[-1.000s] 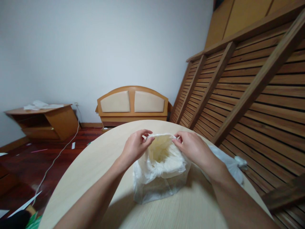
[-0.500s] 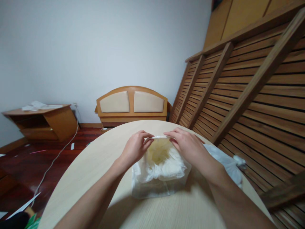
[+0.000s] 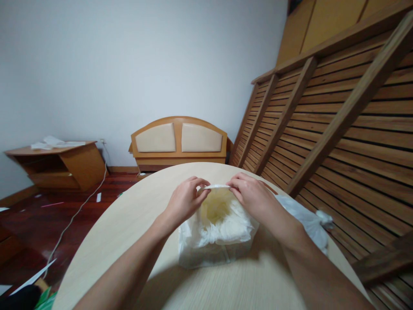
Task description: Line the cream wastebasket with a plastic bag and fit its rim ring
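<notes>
A clear plastic bag (image 3: 206, 252) stuffed with white crumpled material sits on the round pale wooden table (image 3: 129, 241). My left hand (image 3: 185, 200) pinches the far rim of the bag's white inner layer (image 3: 215, 187) on the left. A short way to the right, my right hand (image 3: 251, 196) pinches that same rim. Both hands are closed on the rim and hold it stretched between them above the bag's mouth.
Another crumpled clear plastic bag (image 3: 306, 226) lies on the table to the right, behind my right forearm. A slatted wooden bed frame (image 3: 338, 120) leans at the right. A headboard (image 3: 179, 140) and a low wooden cabinet (image 3: 58, 165) stand by the wall; a white cable (image 3: 77, 211) runs across the floor.
My hands have drawn closer together along the bag's rim, narrowing the opening, and the bag's top has sunk a little.
</notes>
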Motion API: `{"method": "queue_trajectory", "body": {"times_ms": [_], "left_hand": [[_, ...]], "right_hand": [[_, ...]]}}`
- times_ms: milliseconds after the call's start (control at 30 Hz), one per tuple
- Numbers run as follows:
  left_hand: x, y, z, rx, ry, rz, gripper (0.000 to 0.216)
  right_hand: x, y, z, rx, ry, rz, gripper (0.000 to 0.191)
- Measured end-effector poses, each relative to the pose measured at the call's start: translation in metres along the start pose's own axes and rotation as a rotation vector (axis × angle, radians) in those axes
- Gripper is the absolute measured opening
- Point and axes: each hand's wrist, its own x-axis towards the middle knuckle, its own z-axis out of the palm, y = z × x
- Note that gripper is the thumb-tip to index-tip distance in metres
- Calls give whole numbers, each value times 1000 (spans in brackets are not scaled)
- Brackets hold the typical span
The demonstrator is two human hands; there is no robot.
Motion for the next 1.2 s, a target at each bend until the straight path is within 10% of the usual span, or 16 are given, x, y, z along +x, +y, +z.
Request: {"method": "queue_trajectory", "body": {"times_ms": [300, 567, 1200], "left_hand": [[3, -2, -1, 10, 10, -32, 20], [-12, 9, -8, 199, -115, -161, 69], [-1, -1, -2, 205, 33, -165, 19]], "right_hand": [[1, -1, 0, 21, 8, -27, 26], [1, 2, 5, 48, 54, 38, 26], [0, -2, 5, 60, 52, 24, 26]]}}
